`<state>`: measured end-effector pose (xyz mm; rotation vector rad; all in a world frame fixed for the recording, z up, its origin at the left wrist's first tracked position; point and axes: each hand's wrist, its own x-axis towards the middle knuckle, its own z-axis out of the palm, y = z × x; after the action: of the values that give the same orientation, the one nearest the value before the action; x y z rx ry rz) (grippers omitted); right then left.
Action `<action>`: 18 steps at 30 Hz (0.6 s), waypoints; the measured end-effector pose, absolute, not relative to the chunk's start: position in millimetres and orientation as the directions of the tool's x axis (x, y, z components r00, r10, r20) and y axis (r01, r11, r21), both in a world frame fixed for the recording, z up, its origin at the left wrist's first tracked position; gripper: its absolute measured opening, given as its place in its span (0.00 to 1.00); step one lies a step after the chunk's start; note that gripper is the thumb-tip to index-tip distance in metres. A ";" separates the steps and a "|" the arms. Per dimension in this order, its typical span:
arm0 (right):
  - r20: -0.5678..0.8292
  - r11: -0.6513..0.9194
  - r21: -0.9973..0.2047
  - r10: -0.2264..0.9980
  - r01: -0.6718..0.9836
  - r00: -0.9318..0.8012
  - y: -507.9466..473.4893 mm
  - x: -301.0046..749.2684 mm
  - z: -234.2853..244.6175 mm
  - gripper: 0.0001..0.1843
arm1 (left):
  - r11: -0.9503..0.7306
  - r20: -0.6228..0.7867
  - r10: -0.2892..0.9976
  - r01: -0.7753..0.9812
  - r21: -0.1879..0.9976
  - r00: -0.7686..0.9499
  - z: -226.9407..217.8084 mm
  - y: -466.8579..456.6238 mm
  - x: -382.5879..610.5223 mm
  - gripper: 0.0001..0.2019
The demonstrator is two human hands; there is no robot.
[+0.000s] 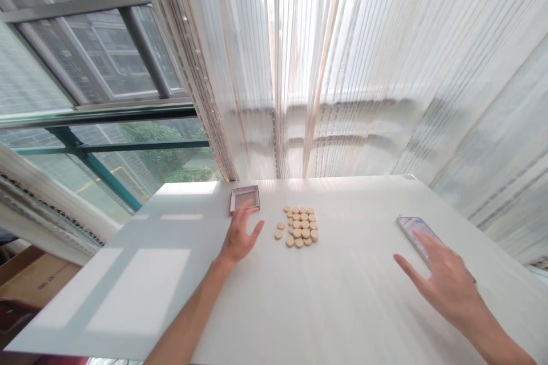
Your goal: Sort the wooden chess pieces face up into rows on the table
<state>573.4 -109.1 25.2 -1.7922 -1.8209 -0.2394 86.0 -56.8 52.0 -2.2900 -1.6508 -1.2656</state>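
My left hand [240,235] is over the table, fingers apart, its fingertips at the near edge of a small shallow open box [232,201]. Whether they touch the box I cannot tell. To the right of that hand, round pale wooden discs [305,225] lie close together in rows, some seemingly stacked. Several loose discs [278,234] lie at the group's left side. My right hand [445,276] is spread above a smartphone [406,225] at the right of the table and covers part of it. Nothing shows in its fingers.
The white table [342,308] fills the lower view, with sunlight patches on its left side. Sheer striped curtains [363,68] hang behind its far edge. A window [107,57] is at the left. Below the table's left side sits a cardboard box [38,279].
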 end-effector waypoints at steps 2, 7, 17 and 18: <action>0.458 0.272 -0.313 0.883 0.910 -0.106 -100.7 536.0 41.2 0.38 | -0.515 0.570 0.791 0.747 0.421 0.224 60.5 -60.9 115.4 0.17; 0.283 0.510 -0.426 0.860 0.748 -0.425 -62.9 447.8 50.2 0.36 | -0.582 0.469 0.801 0.666 0.467 0.371 58.4 -46.4 161.4 0.21; 0.327 0.657 -0.350 0.754 0.668 -0.570 -15.2 388.9 17.7 0.39 | -0.561 0.272 0.826 0.760 0.327 0.493 22.8 -20.6 164.4 0.30; 0.316 0.656 -0.346 0.754 0.670 -0.576 -16.1 388.9 18.8 0.39 | -0.560 0.271 0.827 0.764 0.322 0.493 22.4 -21.3 165.0 0.30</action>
<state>388.9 -16.1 18.8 -1.1149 -2.4383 0.2612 165.0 -21.3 22.4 -2.8483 -1.5307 -0.6621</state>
